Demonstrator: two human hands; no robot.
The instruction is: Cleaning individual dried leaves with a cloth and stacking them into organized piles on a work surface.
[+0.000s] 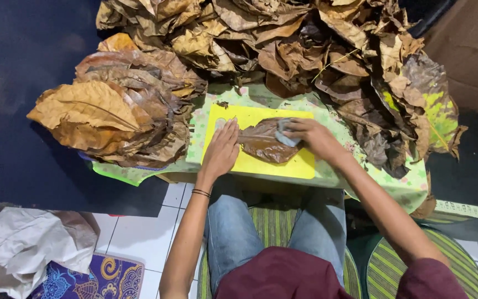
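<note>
- Two knees in blue jeans (233, 232) sit nearest, over a striped green cushion (385, 266) and white floor tiles, with crumpled white cloth (23, 238) at the left.
- Left hand (221, 150) lies flat on the yellow board (283, 165), fingers together and straight, touching the stem end of a brown dry leaf (261, 143).
- Right hand (313, 137) presses a small grey pad (285, 133) onto that leaf, fingers curled around it.
- Board rests on a low surface with a green patterned cover (410, 185).
- Flattened leaves form a stack (106, 111) at the left; a loose heap (305, 44) fills the far side.
- Risk, as I judge it: the brittle leaf may crack or tear if the pad rubs hard, or slide if the flat hand lifts.
</note>
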